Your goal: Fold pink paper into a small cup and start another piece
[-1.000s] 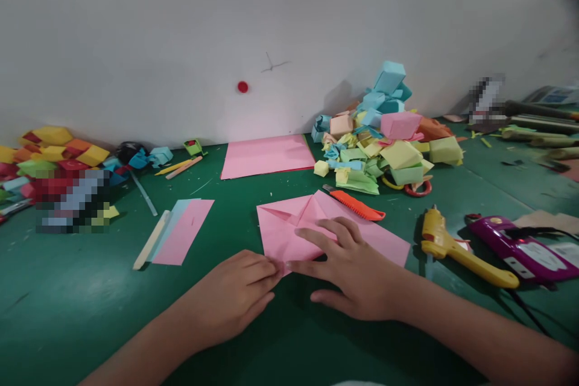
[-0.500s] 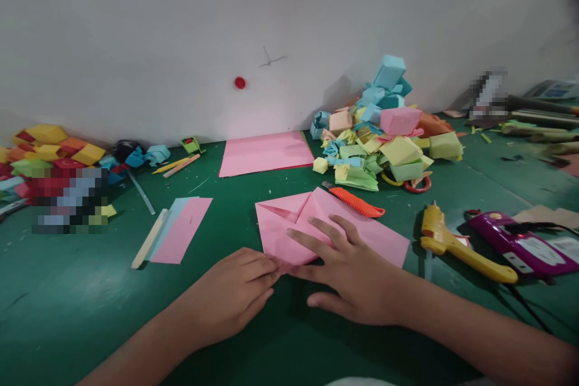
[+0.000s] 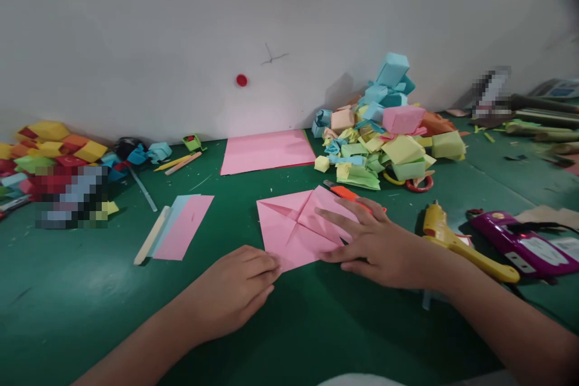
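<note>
One pink paper sheet [image 3: 289, 242], folded, crossed by creases

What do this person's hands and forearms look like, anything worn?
The left hand and right hand are ungloved, with no ring, watch or bracelet showing. Both forearms are bare as far as they show, without visible sleeves.

Craft workshop, likely: scuffed green table [image 3: 90, 289]; heaped folded-paper boxes [image 3: 402, 148] beyond right hand [image 3: 382, 247], glue gun [image 3: 438, 226] to its right.
</note>
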`<state>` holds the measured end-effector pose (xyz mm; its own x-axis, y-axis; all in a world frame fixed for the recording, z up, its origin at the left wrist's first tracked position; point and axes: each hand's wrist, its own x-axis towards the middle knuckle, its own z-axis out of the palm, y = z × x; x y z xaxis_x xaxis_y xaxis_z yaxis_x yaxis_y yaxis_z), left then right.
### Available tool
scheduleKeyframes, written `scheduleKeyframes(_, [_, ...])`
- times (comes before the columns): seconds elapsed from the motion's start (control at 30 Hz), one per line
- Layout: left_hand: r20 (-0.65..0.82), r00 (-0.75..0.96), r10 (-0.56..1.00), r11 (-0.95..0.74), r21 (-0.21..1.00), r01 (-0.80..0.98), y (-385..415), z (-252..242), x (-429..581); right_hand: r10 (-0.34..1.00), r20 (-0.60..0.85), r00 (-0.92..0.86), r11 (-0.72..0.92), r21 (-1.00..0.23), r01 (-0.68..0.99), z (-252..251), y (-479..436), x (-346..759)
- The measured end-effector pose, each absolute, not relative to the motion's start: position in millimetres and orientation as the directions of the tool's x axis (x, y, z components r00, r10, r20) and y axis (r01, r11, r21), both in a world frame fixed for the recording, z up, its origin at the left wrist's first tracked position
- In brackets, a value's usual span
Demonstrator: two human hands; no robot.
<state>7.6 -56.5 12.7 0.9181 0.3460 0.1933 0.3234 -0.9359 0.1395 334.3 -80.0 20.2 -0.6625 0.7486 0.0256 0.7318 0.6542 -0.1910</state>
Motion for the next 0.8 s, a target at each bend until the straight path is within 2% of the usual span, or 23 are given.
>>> scheduleKeyframes(0.23, [0.205,0.913,0.353,-0.932,0.159,0.324,-55.5,13.4,7.0,0.79,-0.117,-0.602,0.572,-0.212,0.792,31.2,-74.6,353.6])
scheduleKeyframes(0.47, [0.191,0.922,0.338,-0.939,0.141,0.315,-55.6,11.6,5.1,0.781,-0.142,-0.608,0.549,-0.308,0.777,35.8,-71.7,361.6])
scheduleKeyframes(0.67, [0.267,0.92,0.286,-0.958,0.068,0.278,-52.2,7.8,4.7,0.741,-0.034,-0.671,0.575,-0.485,0.659,40.9,-74.7,363.4])
scheduleKeyframes(0.8, [0.304,0.917,0.258,-0.966,0.064,0.251,-51.1,7.9,5.2,0.694,0.068,-0.717,0.631,-0.538,0.559,41.9,-78.1,358.9])
